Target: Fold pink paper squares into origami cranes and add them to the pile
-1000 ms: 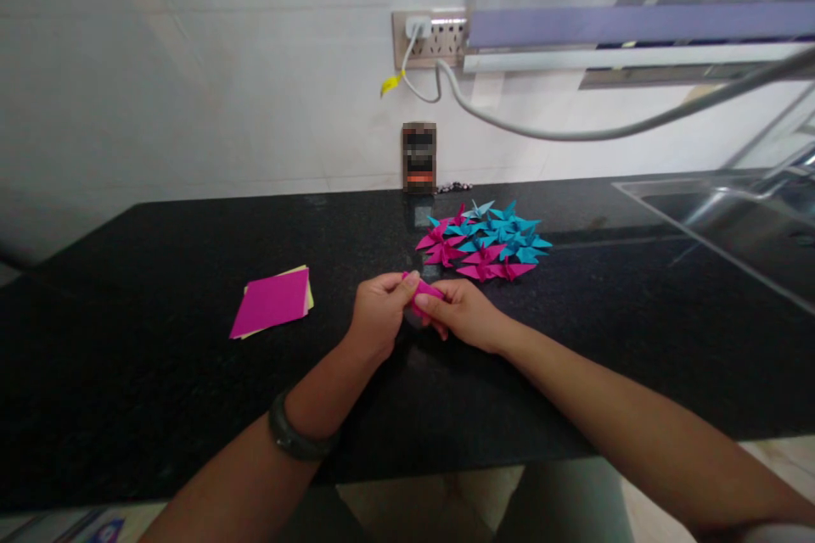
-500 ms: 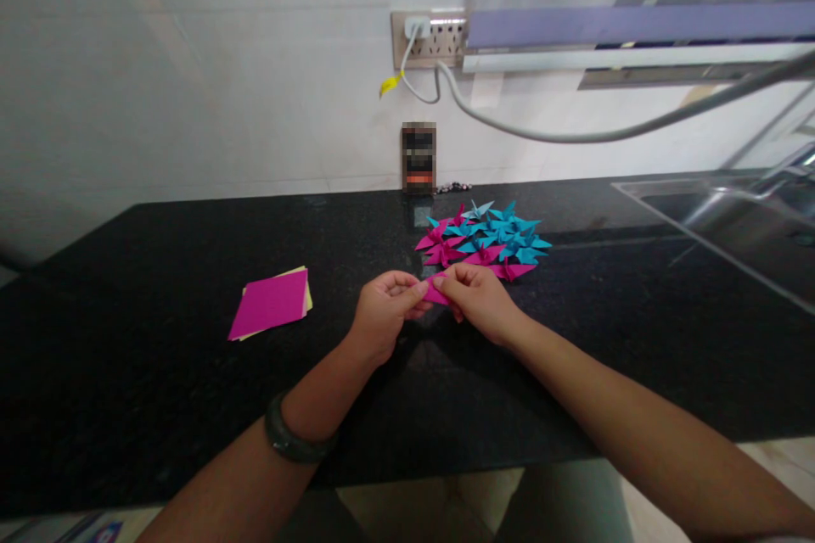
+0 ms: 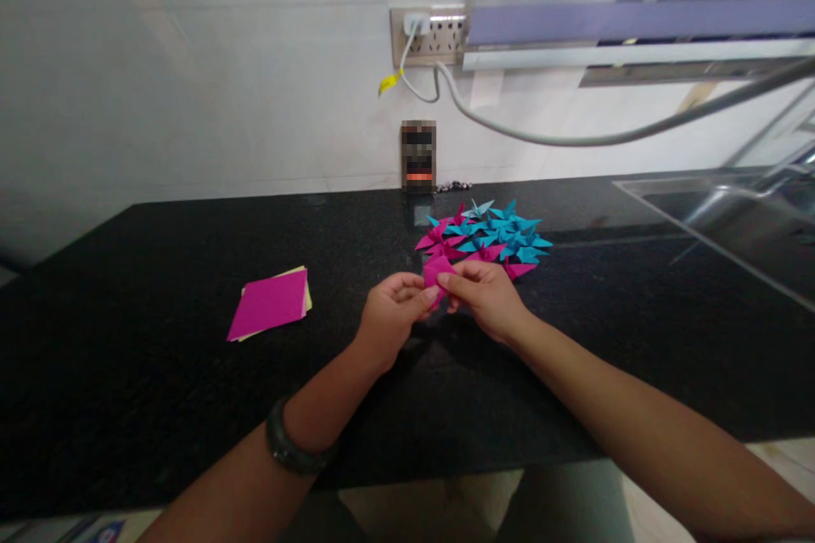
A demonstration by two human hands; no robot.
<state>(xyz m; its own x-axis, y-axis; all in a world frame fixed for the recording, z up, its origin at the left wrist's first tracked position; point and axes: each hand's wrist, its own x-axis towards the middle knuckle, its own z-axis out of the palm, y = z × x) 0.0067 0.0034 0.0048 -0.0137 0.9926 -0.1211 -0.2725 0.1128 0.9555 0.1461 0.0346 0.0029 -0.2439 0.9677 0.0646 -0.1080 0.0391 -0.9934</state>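
We see finished origami cranes; our left hand and right hand both pinch part-folded magenta paper; square sheets lie unfolded.

Dim, soft light — pale reflections on the black counter, blurry edges — upright object pixelated

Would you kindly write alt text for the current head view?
A person's left hand and right hand hold a small folded pink paper between them above a black countertop. Pink and blue paper cranes lie clustered beyond the hands, and a stack of paper sheets, pink on top, lies to the left.
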